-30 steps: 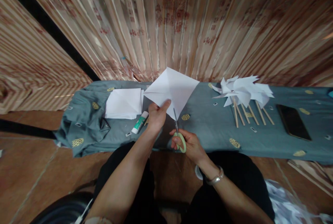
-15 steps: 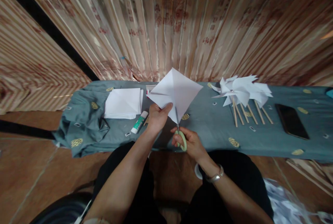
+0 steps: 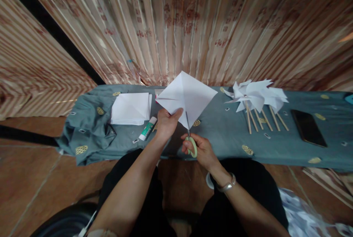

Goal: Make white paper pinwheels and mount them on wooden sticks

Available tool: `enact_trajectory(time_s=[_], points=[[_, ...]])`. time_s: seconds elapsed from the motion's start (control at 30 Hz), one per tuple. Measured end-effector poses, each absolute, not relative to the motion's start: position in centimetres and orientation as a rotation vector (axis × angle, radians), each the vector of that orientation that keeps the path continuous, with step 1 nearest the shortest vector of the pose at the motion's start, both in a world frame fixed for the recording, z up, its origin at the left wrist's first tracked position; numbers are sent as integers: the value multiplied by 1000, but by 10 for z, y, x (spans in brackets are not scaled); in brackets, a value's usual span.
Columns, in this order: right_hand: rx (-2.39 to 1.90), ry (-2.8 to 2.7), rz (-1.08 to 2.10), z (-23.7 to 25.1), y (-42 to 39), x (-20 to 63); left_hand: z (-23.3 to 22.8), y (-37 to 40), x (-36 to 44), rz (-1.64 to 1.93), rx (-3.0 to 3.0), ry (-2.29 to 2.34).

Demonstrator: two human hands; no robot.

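While the left hand (image 3: 166,123) pinches the white paper square (image 3: 186,96) up above the worktop (image 3: 220,137), grip clamped near its lower corner, the right hand (image 3: 200,148), closed on the green scissors (image 3: 190,139), should probably snip straight along the diagonal crease, stopping short of center.

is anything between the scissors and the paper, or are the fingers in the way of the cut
Nothing visible blocks it. The scissors in the right hand already meet the lower corner of the paper square. The left hand pinches the paper left of the blades, thumb clear of the cutting line.
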State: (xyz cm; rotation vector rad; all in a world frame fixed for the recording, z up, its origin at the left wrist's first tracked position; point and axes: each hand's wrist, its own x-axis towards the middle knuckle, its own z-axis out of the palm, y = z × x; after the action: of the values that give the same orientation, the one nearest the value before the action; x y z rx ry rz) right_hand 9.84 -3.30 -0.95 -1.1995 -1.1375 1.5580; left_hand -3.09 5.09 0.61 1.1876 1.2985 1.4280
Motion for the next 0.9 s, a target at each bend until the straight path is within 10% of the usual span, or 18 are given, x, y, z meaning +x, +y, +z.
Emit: enact_trajectory(time_s=[0.9], points=[[-1188, -1126, 1551, -12, -30, 100, 6, 48, -30, 1339, 1251, 1328]])
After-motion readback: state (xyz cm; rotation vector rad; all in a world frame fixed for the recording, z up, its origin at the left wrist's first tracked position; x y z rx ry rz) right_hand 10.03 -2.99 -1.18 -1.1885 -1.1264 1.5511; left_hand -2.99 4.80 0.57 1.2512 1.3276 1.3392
